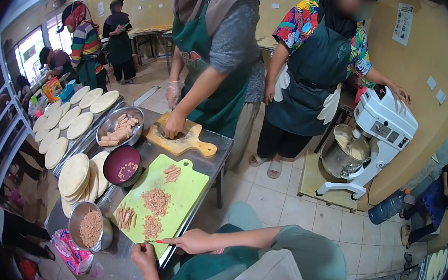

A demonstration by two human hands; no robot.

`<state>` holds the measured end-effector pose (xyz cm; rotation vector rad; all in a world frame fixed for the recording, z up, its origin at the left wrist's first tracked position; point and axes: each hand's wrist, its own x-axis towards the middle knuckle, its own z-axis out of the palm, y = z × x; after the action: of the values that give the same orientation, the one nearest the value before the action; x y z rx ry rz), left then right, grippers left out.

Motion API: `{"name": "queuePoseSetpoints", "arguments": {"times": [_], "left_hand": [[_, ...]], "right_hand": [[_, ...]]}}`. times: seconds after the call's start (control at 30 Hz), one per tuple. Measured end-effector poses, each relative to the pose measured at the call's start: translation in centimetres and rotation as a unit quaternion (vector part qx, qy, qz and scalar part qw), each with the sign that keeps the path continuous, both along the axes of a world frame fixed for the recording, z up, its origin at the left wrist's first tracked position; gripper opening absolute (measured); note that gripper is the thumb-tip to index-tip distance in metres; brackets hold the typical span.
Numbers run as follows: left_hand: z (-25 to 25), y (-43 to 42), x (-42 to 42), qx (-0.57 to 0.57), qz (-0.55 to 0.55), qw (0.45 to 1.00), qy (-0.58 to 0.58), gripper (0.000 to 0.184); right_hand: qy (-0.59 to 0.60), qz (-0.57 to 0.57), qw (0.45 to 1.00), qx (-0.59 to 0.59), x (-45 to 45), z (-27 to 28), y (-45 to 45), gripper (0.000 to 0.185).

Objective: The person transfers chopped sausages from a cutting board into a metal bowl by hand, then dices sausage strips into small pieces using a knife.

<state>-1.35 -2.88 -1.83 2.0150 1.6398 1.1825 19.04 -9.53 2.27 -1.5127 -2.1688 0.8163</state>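
Note:
My right hand [192, 242] grips a small knife [159, 241] by its red handle, index finger laid along it, blade pointing toward my left hand. My left hand [143, 255] is closed, with its fingertips at the near edge of a green cutting board [194, 183]; what they hold, if anything, is too small to make out. On the board lie two heaps of chopped sausage [156, 202], sausage strips [126, 218] at the left and more strips [171, 174] near the far end. A metal pot [108, 238] of chopped pieces stands left of the board.
A purple bowl [116, 157], a metal bowl [139, 133] of sausages and stacked flatbreads [74, 175] crowd the table. Across it a co-worker's hand [174, 125] rests on a wooden board [203, 148]. Another person stands by a white mixer [385, 116]. A pink packet [74, 255] lies near the pot.

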Motion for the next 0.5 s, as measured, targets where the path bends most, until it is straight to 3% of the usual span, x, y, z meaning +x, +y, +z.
{"name": "queuePoseSetpoints", "arguments": {"times": [0.1,0.17,0.23,0.37,0.5], "left_hand": [[-0.2,0.1,0.1,0.01,-0.004,1.0,-0.02,0.015],[-0.1,-0.1,0.0,0.002,-0.002,1.0,-0.017,0.015],[-0.4,0.2,-0.1,0.004,0.0,1.0,-0.016,0.015],[-0.2,-0.2,-0.1,0.007,-0.01,1.0,-0.005,0.016],[0.3,-0.5,0.3,0.0,0.014,1.0,-0.016,0.013]], "right_hand": [[0.033,-0.005,0.998,0.048,0.4,-0.7,-0.3,0.049],[0.022,-0.004,1.0,0.022,0.5,-1.2,-0.6,0.05],[-0.027,-0.008,0.996,-0.082,1.1,0.2,-0.5,0.05],[0.014,-0.031,0.999,0.02,0.8,0.5,-0.6,0.046],[0.006,0.014,1.0,-0.018,0.3,1.1,-0.5,0.046]]}}
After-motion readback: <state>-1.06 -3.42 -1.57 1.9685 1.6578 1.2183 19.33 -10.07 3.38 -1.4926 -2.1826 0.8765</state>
